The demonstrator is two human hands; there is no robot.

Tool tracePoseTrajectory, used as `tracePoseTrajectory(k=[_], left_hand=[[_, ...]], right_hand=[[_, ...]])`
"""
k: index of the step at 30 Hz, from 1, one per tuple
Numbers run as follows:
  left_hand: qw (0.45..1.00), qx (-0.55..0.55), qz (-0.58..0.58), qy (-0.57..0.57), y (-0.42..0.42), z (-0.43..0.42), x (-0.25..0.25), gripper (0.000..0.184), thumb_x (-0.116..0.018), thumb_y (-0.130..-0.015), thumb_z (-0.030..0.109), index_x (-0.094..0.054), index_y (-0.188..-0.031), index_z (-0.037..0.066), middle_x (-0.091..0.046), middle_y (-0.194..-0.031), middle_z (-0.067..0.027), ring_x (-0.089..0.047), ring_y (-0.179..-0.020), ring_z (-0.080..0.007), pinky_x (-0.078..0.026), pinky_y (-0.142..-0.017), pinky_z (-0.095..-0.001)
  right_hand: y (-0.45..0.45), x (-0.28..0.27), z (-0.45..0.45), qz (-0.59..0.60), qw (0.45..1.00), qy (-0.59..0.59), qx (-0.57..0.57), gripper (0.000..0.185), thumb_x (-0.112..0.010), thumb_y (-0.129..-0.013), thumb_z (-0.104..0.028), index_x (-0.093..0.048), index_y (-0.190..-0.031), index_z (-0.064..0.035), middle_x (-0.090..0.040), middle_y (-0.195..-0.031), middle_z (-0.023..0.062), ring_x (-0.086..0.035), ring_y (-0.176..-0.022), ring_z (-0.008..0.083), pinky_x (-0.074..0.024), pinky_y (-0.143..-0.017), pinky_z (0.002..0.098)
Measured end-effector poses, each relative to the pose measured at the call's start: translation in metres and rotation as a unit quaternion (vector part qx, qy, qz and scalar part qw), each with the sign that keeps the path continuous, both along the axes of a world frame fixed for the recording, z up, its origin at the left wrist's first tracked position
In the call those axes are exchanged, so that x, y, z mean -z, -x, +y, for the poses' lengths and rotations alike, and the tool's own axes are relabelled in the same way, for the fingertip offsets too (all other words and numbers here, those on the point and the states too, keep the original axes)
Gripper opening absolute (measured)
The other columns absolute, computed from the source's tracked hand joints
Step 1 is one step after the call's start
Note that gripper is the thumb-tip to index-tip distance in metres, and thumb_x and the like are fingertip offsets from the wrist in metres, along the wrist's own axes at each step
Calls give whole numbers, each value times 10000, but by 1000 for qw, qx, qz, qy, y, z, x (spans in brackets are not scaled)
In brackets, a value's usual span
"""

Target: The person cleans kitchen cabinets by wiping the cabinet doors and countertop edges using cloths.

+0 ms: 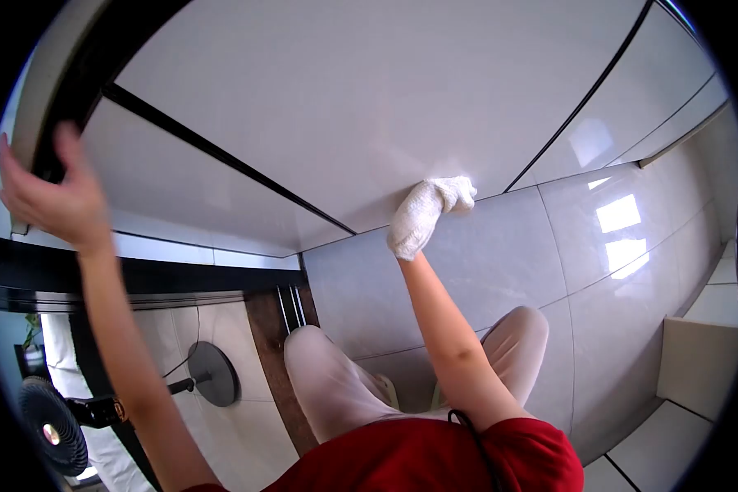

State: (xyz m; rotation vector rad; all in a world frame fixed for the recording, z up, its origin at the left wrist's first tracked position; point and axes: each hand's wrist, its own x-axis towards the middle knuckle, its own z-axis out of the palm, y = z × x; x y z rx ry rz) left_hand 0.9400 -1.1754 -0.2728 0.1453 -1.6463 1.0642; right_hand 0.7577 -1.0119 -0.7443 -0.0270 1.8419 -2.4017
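A white cloth (422,215) covers my right hand (435,211), hiding the fingers. The cloth lies against the lower part of a glossy white panel (328,98), close to where it meets the tiled floor. My left hand (57,193) is raised at the far left, beside a dark-edged frame (74,98). Its thumb and fingers are spread apart, and nothing shows between them.
Grey floor tiles (467,254) run below the panel. At the lower left, beyond a dark sliding-door track (291,307), stands a black fan (53,426) with a round base (215,374). Light cabinets (701,365) line the right side.
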Motion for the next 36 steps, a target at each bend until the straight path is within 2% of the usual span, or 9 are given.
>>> tracePoseTrajectory(k=[5, 10, 12, 16, 18, 22, 29, 35, 36], left_hand=[[904, 82, -347, -235, 79, 96, 182, 602, -628, -864, 396, -443, -1427, 290, -310, -1543, 0, -221, -1445, -221, -142, -1161, -520], [820, 174, -491, -235, 128, 120, 319, 549, -522, -864, 115, -456, -1408, 160, -368, -1501, -41, -315, -1401, -225, -259, -1152, -416], [705, 270, -507, -415, 127, 122, 343, 504, -567, -858, 141, -503, -1358, 128, -437, -1444, -96, -401, -1339, -269, -312, -1115, -404], [693, 262, -318, -592, 119, 183, 338, 491, -639, -855, 194, -530, -1317, 72, -507, -1353, -166, -474, -1258, -328, -381, -1050, -416], [534, 276, -199, -774, 118, 197, 336, 543, -703, -841, 241, -528, -1309, 29, -531, -1284, -223, -525, -1181, -376, -430, -988, -420], [575, 341, -152, -728, 119, 202, 318, 525, -686, -871, 228, -515, -1318, 12, -531, -1269, -223, -550, -1149, -367, -459, -952, -402], [471, 284, -144, -823, 111, 190, 371, 458, -660, -898, 187, -546, -1312, 29, -542, -1265, -195, -561, -1143, -322, -473, -933, -388], [554, 326, -161, -749, 125, 191, 284, 395, -647, -907, 147, -582, -1281, 38, -548, -1268, -160, -567, -1139, -262, -476, -934, -353], [492, 328, -188, -784, 122, 187, 286, 507, -677, -886, 170, -511, -1350, 50, -491, -1335, -188, -533, -1193, -297, -449, -985, -377]], right_hand=[[2, -12, 14, 39, 998, 0, -48, 568, -612, -886, -309, -420, -1346, -37, -483, -1331, 116, -453, -1224, 313, -345, -1032, 427], [-4, 6, 11, 37, 998, 6, -50, 550, -614, -888, -297, -429, -1337, -40, -491, -1321, 111, -465, -1213, 302, -357, -1022, 417], [-5, 20, 17, 24, 998, 8, -55, 543, -615, -889, -293, -433, -1333, -41, -494, -1317, 110, -469, -1208, 298, -362, -1017, 414], [-4, 38, 35, 0, 998, 8, -66, 528, -617, -890, -283, -441, -1326, -43, -501, -1309, 106, -478, -1199, 289, -371, -1009, 406], [-5, 37, 41, -5, 997, 10, -70, 521, -618, -891, -279, -445, -1322, -44, -504, -1305, 104, -483, -1195, 284, -376, -1005, 403], [0, 25, 35, -1, 998, 19, -64, 507, -620, -892, -269, -452, -1315, -46, -510, -1297, 101, -492, -1186, 275, -386, -996, 396], [-2, 19, 39, -9, 997, 27, -67, 483, -624, -894, -253, -466, -1303, -50, -522, -1283, 95, -508, -1170, 259, -403, -982, 383], [27, -3, 30, -5, 997, 46, -59, 462, -626, -896, -239, -477, -1292, -53, -532, -1271, 89, -521, -1157, 246, -417, -969, 372], [26, -5, 31, -7, 997, 51, -64, 459, -627, -897, -237, -479, -1290, -53, -533, -1269, 88, -523, -1154, 243, -419, -967, 370]])
